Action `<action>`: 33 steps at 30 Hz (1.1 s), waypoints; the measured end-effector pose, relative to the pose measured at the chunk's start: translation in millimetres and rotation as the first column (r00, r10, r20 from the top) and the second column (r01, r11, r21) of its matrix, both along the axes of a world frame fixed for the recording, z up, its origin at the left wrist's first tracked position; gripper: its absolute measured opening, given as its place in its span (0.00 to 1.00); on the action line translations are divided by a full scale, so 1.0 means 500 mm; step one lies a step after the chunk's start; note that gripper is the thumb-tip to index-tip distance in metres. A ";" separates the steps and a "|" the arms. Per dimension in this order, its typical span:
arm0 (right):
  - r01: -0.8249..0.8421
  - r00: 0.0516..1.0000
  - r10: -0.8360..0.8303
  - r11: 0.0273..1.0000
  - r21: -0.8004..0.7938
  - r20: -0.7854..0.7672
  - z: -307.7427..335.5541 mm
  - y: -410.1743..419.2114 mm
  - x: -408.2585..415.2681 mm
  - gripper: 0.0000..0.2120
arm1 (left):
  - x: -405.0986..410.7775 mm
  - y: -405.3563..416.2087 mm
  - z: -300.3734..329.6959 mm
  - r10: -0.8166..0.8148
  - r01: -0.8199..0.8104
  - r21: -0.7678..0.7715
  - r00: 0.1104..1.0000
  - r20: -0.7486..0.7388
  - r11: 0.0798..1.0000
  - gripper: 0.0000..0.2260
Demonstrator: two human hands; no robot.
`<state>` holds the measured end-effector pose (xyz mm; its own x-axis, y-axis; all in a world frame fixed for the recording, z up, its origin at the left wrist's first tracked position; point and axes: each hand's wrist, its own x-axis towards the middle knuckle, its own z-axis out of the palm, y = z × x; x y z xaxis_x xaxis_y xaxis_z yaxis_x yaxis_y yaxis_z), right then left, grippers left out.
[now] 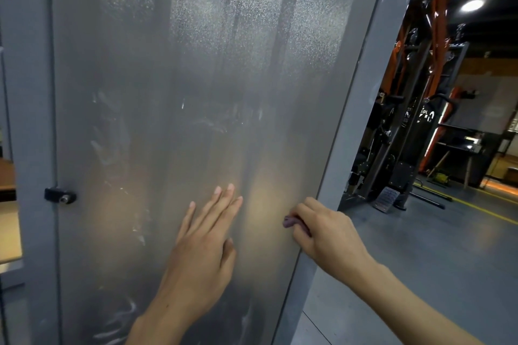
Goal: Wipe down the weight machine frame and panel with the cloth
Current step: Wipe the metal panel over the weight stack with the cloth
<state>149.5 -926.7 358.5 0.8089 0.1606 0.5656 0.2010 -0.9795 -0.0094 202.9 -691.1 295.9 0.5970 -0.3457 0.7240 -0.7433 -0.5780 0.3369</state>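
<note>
A tall frosted translucent panel (196, 78) of the weight machine fills most of the view, marked with white smears and streaks low down. Grey frame posts flank it on the left (30, 120) and on the right (361, 98). My left hand (201, 249) lies flat on the lower panel, fingers together and pointing up, holding nothing. My right hand (325, 232) is closed around a small purple cloth (291, 222), pressing it where the panel meets the right post. Only a bunched end of the cloth shows.
A black bracket with a silver bolt (59, 195) sticks out of the left post. Behind on the right stand black and orange gym machines (414, 109) on a grey floor with a yellow line (482, 210). A wooden surface (7, 176) shows at far left.
</note>
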 end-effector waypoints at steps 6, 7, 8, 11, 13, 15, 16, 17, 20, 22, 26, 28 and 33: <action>0.002 0.997 -0.014 0.986 0.169 0.071 0.055 -0.025 -0.021 0.05 | 0.006 0.006 -0.003 -0.019 0.019 -0.019 1.000 0.011 1.000 0.34; 0.037 0.992 -0.056 0.984 0.172 0.110 0.056 -0.033 -0.022 0.06 | 0.006 0.006 -0.003 -0.021 0.022 -0.019 1.000 0.014 1.000 0.33; 0.061 0.989 -0.081 0.985 0.163 0.120 0.053 -0.035 -0.022 0.06 | 0.006 0.005 -0.003 -0.024 0.024 -0.018 1.000 0.015 1.000 0.32; -0.023 1.000 0.024 0.996 0.090 -0.020 0.014 -0.013 -0.028 0.09 | 0.005 0.005 -0.001 -0.025 0.025 -0.015 1.000 0.011 1.000 0.32; -0.067 0.992 0.070 0.997 0.029 -0.107 -0.017 0.007 -0.035 0.10 | 0.005 0.006 0.001 -0.021 0.022 -0.018 1.000 0.010 1.000 0.32; -0.074 0.990 0.078 0.997 0.037 -0.115 -0.033 0.017 -0.045 0.09 | 0.003 0.007 0.003 -0.023 0.023 -0.020 1.000 0.007 1.000 0.33; -0.065 0.992 0.070 0.997 0.049 -0.108 -0.037 0.017 -0.051 0.07 | 0.001 0.008 0.004 -0.023 0.024 -0.020 1.000 0.006 1.000 0.33; -0.049 0.994 0.055 0.997 0.057 -0.099 -0.039 0.017 -0.056 0.06 | 0.000 0.010 0.004 -0.022 0.022 -0.019 1.000 0.006 1.000 0.33; 0.057 0.998 -0.053 0.986 0.155 -0.029 -0.036 0.002 -0.074 0.04 | -0.004 0.014 0.001 -0.030 0.030 -0.018 1.000 0.004 0.999 0.31; 0.149 0.982 -0.178 0.938 0.314 0.063 -0.027 -0.009 -0.086 0.04 | -0.004 0.017 0.000 -0.040 0.040 -0.024 0.999 0.010 0.999 0.30; 0.244 0.925 -0.358 0.821 0.516 0.131 -0.038 -0.018 -0.071 0.08 | -0.008 0.014 0.004 -0.062 0.063 -0.054 0.998 0.016 0.997 0.30; 0.232 0.944 -0.321 0.812 0.535 0.077 -0.060 -0.004 -0.049 0.07 | -0.012 0.011 0.006 -0.084 0.086 -0.087 0.996 0.026 0.993 0.29; 0.131 0.976 -0.214 0.731 0.670 0.042 -0.092 0.031 -0.033 0.07 | -0.031 0.011 0.010 -0.130 0.131 -0.218 0.991 0.019 0.967 0.26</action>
<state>132.9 -911.3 312.3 0.7122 -0.4224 0.5607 0.0693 -0.7525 -0.6549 187.5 -685.7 300.8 0.5537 -0.2541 0.7930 -0.8092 -0.3888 0.4404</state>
